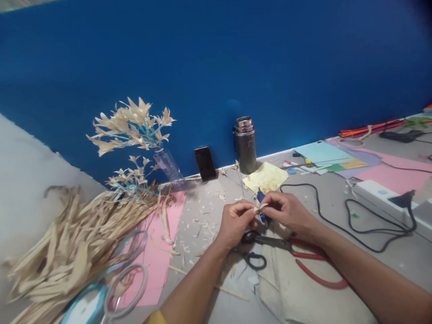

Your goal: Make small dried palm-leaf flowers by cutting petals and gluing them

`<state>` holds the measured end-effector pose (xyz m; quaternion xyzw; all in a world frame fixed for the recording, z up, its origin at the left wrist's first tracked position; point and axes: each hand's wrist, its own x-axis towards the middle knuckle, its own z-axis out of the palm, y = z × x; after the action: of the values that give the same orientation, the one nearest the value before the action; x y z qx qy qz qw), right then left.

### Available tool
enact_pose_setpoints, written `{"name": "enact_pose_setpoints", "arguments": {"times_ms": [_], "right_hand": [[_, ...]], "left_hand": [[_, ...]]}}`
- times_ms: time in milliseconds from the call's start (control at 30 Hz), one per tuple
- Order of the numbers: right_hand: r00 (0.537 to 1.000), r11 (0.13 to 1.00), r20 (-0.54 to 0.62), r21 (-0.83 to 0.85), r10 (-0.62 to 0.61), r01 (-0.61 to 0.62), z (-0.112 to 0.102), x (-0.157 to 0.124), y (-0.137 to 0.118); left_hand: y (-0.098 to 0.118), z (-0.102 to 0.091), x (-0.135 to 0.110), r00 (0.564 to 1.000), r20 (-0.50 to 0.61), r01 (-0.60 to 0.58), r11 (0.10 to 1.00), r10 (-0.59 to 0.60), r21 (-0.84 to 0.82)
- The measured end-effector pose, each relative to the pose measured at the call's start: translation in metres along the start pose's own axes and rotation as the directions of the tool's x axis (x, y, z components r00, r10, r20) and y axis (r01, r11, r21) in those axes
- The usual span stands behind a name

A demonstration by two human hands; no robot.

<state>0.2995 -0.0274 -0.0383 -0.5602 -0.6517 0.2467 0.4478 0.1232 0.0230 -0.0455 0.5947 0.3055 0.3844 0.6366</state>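
Observation:
Between my fingertips is a small pale flower of dried husk petals (259, 206). My left hand (237, 219) pinches it from the left, with fingers curled. On the other side, my right hand (284, 209) grips its edge between thumb and fingertips. Right behind the hands lies a blue tool (260, 196), perhaps a glue gun, partly hidden by them. Black-handled scissors (255, 261) lie just below my hands. Red-handled cutters (322, 283) rest beneath my right forearm, on a folded beige cloth (286, 288).
Dried husks (67, 243) heap at left beside pink paper (158, 265) and a round mirror (110, 292). Husk flowers (135, 119) stand in a clear bottle (170, 171). A phone (205, 164) and steel flask (246, 146) stand by the blue wall. A black cord (324, 220) runs to a power strip (381, 193).

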Motion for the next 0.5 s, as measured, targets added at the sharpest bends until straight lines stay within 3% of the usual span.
{"name": "enact_pose_setpoints", "arguments": {"times_ms": [333, 500], "right_hand": [[0.999, 1.0, 0.05, 0.016, -0.012, 0.011, -0.0008, -0.0005, -0.0022], [1.0, 1.0, 0.022, -0.005, -0.014, 0.015, 0.0043, -0.001, 0.0009]], "left_hand": [[-0.006, -0.0008, 0.0005, 0.999, 0.034, 0.029, 0.999, -0.03, 0.034], [-0.0018, -0.0022, 0.0009, 0.999, 0.038, -0.026, 0.997, 0.024, 0.077]]}}
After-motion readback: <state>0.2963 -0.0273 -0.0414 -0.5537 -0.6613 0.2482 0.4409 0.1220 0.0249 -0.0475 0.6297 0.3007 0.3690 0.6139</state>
